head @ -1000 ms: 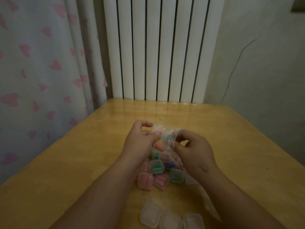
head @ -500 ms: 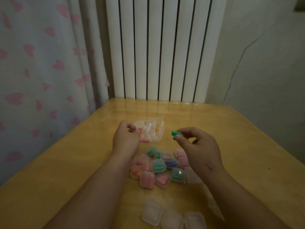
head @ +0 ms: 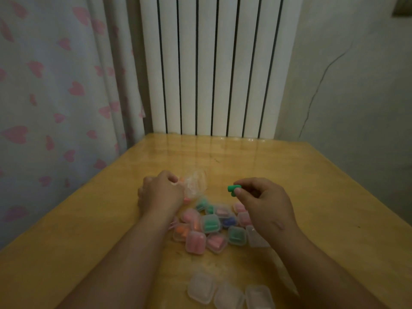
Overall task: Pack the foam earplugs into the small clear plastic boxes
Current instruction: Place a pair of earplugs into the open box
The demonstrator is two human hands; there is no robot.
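Note:
My right hand [head: 265,204] pinches green foam earplugs [head: 233,188] between thumb and fingers, lifted above the table. My left hand [head: 159,192] grips a clear plastic bag [head: 196,182] with pink and orange earplugs inside, low at the table. Between my wrists lies a heap of small clear boxes [head: 209,226] filled with pink, green, orange and blue earplugs. Three clear boxes [head: 229,294] that look empty sit in a row near the front edge.
The wooden table [head: 312,197] stands in a corner. A white radiator [head: 211,68] is behind it, a heart-patterned curtain [head: 55,97] on the left and a cracked wall [head: 356,85] on the right.
My hands were together at the bag. The right hand drew green earplugs out and moved right; the left hand lowered the bag toward the table on the left.

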